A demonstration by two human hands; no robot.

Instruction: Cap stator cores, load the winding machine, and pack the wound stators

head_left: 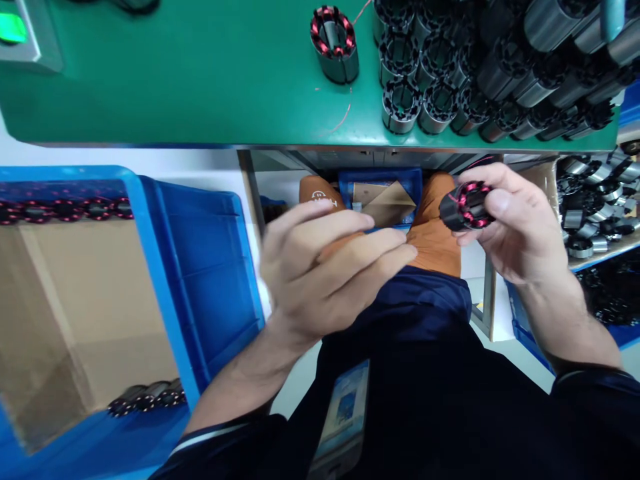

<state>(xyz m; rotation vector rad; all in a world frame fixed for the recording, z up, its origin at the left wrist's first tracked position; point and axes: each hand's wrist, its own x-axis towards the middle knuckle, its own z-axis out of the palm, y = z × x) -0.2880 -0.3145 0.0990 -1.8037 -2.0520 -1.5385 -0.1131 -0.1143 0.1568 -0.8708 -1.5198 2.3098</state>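
Observation:
My right hand (525, 223) grips a black cylindrical stator (457, 210) wound with red copper wire, its wound end facing left hand's side and up. My left hand (333, 267) is in the air to the left of it, back of the hand showing, fingers spread and nothing between them. Another wound stator (335, 47) stands upright on the green table (200, 73), with a loose red wire at its top. Thin red wire scraps lie just below that one.
Rows of unwound metal cores (440, 103) stand at the table's right. A blue crate (165, 267) at the left holds cardboard and wound stators. More metal rings (590, 207) fill a box at the far right. A device with a green light (13, 28) sits top left.

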